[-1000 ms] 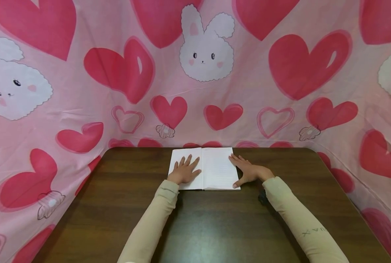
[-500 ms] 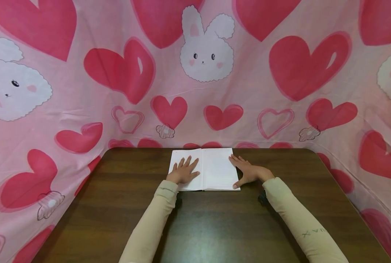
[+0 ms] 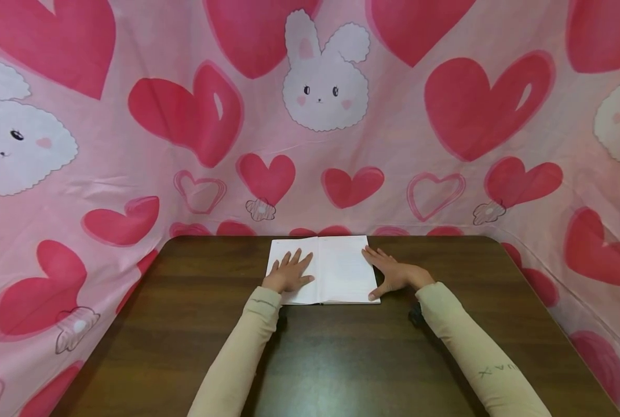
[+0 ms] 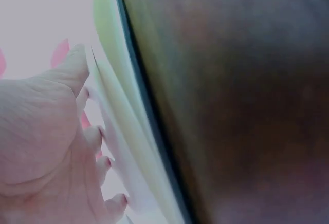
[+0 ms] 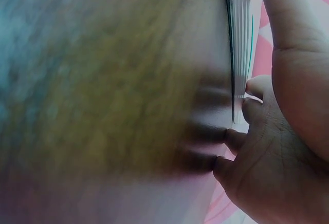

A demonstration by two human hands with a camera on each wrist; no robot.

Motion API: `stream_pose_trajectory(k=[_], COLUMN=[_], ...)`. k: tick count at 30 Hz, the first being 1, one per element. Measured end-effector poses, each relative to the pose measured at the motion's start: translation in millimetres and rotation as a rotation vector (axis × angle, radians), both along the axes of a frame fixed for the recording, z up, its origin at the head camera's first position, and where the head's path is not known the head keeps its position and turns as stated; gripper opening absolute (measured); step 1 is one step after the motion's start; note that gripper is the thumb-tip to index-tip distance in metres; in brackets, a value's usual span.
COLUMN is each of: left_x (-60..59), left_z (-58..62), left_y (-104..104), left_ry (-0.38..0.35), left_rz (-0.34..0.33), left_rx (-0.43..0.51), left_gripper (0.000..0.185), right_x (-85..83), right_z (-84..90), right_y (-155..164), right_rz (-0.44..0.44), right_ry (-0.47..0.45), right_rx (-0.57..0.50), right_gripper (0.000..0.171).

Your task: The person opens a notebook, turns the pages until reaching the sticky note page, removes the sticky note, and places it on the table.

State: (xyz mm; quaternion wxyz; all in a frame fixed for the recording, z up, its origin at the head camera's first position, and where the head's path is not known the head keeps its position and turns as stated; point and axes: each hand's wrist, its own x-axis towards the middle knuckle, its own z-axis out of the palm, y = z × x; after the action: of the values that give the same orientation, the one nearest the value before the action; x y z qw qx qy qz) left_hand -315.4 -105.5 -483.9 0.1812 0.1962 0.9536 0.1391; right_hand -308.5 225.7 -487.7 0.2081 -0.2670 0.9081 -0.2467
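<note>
An open notebook [image 3: 343, 272] with white pages lies near the table's far edge in the head view. Spread over its left page is my left hand [image 3: 291, 274], fingers fanned out. The left wrist view shows that hand's fingertips [image 4: 119, 199] on the page, above the notebook's dark cover edge [image 4: 149, 103]. My right hand [image 3: 397, 272] sits at the notebook's right edge, thumb at the near corner and fingers stretched toward the far one. In the right wrist view, the page stack [image 5: 240, 34] stands beside that thumb, and some fingertips [image 5: 222, 162] reach down to the tabletop.
The brown wooden table [image 3: 331, 359] spreads out around the notebook. Behind it and along both sides hangs a pink cloth [image 3: 299, 185] with hearts and rabbits. A small dark object [image 3: 416, 315] shows under the right sleeve's cuff.
My left hand has shifted slightly left on the page, away from the notebook's middle fold. The right hand stays at the right edge. The head view has shifted a little.
</note>
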Motion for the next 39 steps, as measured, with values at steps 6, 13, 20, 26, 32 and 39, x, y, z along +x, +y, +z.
stream_pose_trajectory(k=[6,13,20,26,32,39], left_x=[3.2,8.5,19.3,33.1,38.9,40.2], left_z=[7.0,11.4,10.8,12.6,8.5,3.9], left_y=[-2,-5,-1,16,37,46], left_ry=[-0.009,0.041,0.266,0.372,0.356,0.357], left_rz=[0.012,-0.03,-0.145,-0.259,-0.341,-0.373], left_rx=[-0.027,-0.055,0.098,0.246,0.247,0.252], left_gripper=[0.073,0.07,0.044,0.032,0.026,0.023], right_x=[-0.5,-0.9,-1.0,-0.7,-0.5,-0.6], right_z=[-1.4,-1.2,-1.5,-1.2,-1.7,-1.3], right_y=[0,1,1,-1,-2,-2], right_rz=[0.003,-0.001,0.0,-0.006,-0.017,-0.018], right_ry=[0.0,-0.009,-0.01,-0.014,-0.016,-0.019], right_rx=[-0.004,-0.005,0.003,0.01,0.024,0.021], right_gripper=[0.13,0.129,0.129,0.129,0.128,0.129])
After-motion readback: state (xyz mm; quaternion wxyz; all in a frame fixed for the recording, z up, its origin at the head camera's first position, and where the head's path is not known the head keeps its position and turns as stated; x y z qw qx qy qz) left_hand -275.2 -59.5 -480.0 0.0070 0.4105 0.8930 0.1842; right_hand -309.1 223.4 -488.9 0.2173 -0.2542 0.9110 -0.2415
